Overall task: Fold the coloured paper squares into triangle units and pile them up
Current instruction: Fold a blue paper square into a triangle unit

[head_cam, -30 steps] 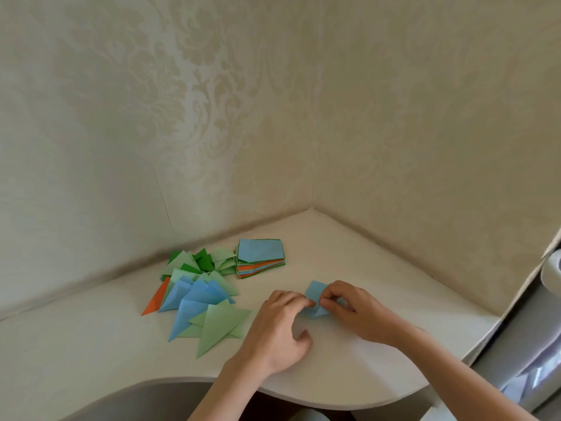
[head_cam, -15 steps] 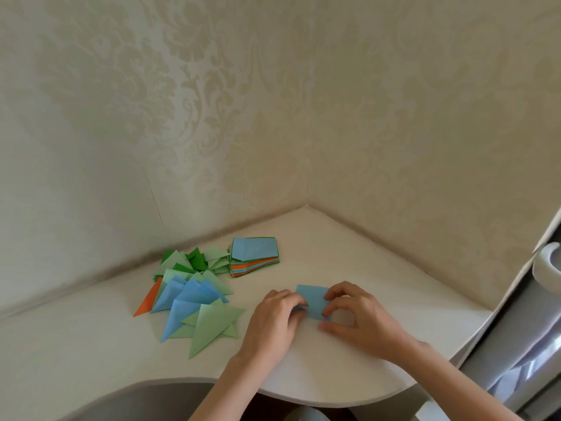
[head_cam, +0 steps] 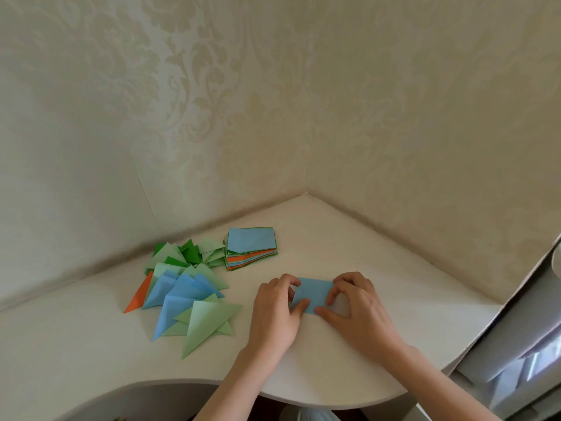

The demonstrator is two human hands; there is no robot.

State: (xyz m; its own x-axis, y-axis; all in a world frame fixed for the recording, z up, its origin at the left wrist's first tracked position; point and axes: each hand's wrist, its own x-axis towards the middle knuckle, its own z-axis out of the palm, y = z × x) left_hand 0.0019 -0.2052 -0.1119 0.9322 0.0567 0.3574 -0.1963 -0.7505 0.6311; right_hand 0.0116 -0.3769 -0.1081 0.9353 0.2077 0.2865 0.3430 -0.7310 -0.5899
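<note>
Blue paper (head_cam: 312, 294) lies flat between both hands' grip.

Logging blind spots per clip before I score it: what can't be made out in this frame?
Head view only:
- Ends of the light blue paper piece: covered by fingers of the left hand and right hand; its fold state is unclear.
- Stack of coloured paper squares: sheet count too fine to tell.
- Pile of folded green, blue and orange triangle units: overlaps hide the lower ones.
- Grey object: cut off by the right edge.
</note>
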